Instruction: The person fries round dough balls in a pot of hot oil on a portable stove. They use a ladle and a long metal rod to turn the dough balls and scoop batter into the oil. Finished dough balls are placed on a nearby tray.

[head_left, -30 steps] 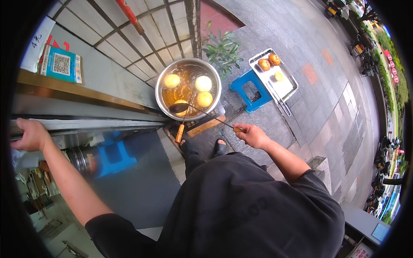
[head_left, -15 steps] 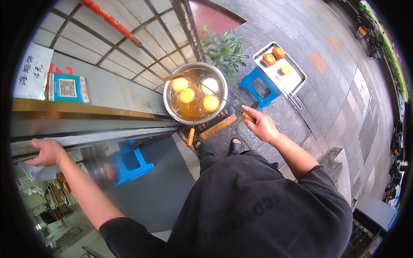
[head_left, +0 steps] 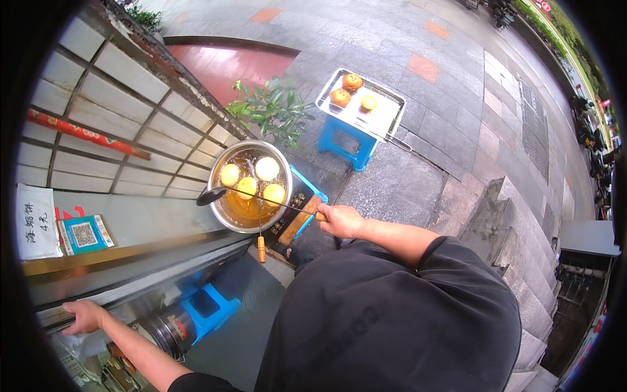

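Observation:
My right hand (head_left: 341,221) is closed round the wooden handle of a long ladle (head_left: 210,196). The ladle's thin shaft crosses above a round metal pot (head_left: 285,160) of brown oil, and its dark bowl is at the pot's left rim. Several round yellow fried cakes (head_left: 266,168) float in the oil. A second wire-shafted utensil (head_left: 262,249) leans out of the pot, its wooden handle hanging over the near rim. Far to the left, my left hand (head_left: 83,317) is at the edge of a counter ledge (head_left: 150,281), thumb and fingers apart, with nothing visible in it.
Beyond the pot, a metal tray (head_left: 394,104) with three browned cakes stands on a blue stool (head_left: 346,147). A leafy plant (head_left: 277,114) grows close behind the pot. The tiled wall (head_left: 130,127) is at left, another blue stool (head_left: 212,310) below the ledge, stone steps (head_left: 506,228) at right.
My view has turned, so the pot and tray sit further left. The ladle's bowl now shows dark and sticks out past the pot's left rim. My left hand stays by the ledge.

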A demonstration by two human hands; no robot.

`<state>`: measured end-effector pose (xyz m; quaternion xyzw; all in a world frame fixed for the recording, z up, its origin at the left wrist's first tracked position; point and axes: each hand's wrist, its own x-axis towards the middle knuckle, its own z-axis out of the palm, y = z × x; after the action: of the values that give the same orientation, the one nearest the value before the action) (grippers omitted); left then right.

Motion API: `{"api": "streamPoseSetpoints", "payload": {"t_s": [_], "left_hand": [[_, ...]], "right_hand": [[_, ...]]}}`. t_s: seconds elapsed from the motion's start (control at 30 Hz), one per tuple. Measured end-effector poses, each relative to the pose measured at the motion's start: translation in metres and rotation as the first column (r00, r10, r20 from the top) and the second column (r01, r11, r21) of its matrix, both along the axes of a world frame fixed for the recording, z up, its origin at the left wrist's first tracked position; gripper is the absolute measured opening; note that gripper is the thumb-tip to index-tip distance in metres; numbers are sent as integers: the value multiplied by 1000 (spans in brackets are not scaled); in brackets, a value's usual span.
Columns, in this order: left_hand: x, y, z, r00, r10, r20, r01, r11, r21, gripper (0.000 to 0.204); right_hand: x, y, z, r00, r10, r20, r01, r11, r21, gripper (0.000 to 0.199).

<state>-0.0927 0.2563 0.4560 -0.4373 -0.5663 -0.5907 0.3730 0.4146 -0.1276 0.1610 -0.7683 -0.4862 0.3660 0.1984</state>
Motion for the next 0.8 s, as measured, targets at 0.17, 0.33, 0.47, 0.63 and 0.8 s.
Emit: {"api": "streamPoseSetpoints", "payload": {"t_s": [0.17, 0.33, 0.47, 0.63, 0.8], "left_hand": [[6, -2, 1, 998, -13, 64, 15, 999, -29, 88], [2, -3, -3, 998, -26, -65, 28, 999, 28, 89], [10, -7, -1, 999, 2, 34, -2, 1000, -18, 89], [30, -18, 4, 998, -3, 67, 6, 999, -50, 88], [35, -22, 5, 994, -21, 106, 28, 998, -63, 88]], "right_hand": [[2, 0, 5, 993, -100, -56, 99, 995, -32, 35], [9, -5, 6, 991, -114, -72, 121, 986, 111, 40], [17, 13, -1, 979, -202, -23, 202, 979, -20, 41], [18, 5, 0, 971, -235, -53, 238, 968, 83, 41], [16, 23, -7, 979, -204, -7, 205, 977, 53, 39]]}}
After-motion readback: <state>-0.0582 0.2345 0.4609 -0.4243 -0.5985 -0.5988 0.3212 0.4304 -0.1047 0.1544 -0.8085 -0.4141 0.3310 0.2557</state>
